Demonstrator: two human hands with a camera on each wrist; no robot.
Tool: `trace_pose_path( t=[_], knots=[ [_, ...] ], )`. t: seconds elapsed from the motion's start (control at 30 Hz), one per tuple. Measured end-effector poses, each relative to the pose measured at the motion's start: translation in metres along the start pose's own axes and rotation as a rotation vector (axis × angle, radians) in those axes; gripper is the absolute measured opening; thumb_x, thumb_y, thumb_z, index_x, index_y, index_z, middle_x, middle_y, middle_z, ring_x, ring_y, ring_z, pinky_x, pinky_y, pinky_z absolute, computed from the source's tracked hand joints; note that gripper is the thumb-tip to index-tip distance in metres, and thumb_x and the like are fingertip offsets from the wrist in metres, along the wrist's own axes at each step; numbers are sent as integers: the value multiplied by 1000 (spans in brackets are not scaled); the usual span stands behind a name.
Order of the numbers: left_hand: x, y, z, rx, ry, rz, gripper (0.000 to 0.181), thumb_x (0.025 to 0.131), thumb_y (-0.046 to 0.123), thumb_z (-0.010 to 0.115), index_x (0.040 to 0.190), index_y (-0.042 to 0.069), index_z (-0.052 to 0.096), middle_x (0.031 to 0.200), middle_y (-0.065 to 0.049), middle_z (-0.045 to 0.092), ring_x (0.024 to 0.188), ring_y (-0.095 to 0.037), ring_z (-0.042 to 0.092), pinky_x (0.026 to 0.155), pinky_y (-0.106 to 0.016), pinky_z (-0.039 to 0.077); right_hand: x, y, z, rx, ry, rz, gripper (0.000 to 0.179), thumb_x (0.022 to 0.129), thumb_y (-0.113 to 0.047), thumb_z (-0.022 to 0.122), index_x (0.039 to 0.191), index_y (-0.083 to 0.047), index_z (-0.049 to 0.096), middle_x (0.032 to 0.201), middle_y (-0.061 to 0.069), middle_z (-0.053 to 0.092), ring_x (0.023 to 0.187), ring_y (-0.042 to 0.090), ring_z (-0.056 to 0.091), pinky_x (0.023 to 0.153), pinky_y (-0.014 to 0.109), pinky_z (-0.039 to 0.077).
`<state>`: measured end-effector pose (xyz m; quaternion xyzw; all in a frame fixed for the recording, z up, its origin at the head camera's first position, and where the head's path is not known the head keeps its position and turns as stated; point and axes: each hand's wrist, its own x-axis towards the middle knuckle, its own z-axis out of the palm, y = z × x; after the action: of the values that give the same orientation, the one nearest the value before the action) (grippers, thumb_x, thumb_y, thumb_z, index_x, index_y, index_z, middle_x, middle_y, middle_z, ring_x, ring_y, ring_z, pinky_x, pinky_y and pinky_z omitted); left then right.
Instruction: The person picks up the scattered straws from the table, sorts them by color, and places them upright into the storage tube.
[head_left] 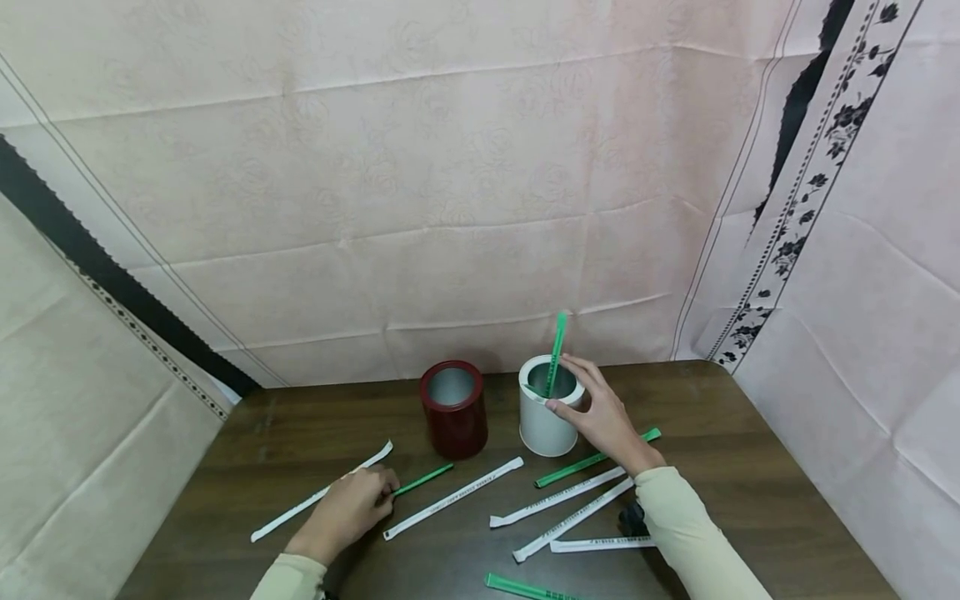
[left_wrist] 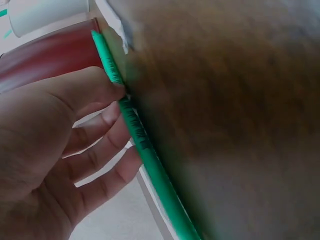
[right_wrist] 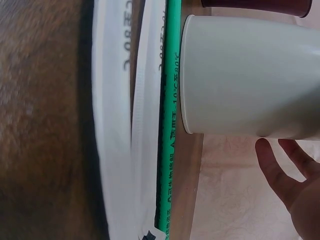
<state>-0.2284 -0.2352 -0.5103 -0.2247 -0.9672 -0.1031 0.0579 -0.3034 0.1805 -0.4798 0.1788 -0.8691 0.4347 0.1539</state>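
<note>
Altogether, two cups [head_left: 542, 429] stand near five white straws [head_left: 454, 497].

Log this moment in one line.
left grip: pinching green straw | right grip: at white cup | white cup: another green straw inside

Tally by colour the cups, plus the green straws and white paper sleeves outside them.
Red cups: 1
White cups: 1
Green straws outside the cups: 3
White paper sleeves: 5
Total: 10
</note>
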Motion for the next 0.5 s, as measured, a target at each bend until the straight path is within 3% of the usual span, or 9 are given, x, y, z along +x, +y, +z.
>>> trace_pose_path(
  t=[0.27,0.5],
  knots=[
    [-3,6,0,23,31,26,12,80,7,71,88,16,70,85,11,60,64,1,48,54,-22,43,-3,3,2,-6,-1,32,75,85,-59,70,151,-37,39,153,-14,33,137,25,40,98,65,41],
    [3,26,-25,-71,59,-17,11,83,9,70,87,17,64,80,15,54,61,0,45,48,-20,38,-3,3,1,-12,10,11,75,86,-56,71,151,-34,40,152,-13,34,138,25,39,100,65,39]
  ],
)
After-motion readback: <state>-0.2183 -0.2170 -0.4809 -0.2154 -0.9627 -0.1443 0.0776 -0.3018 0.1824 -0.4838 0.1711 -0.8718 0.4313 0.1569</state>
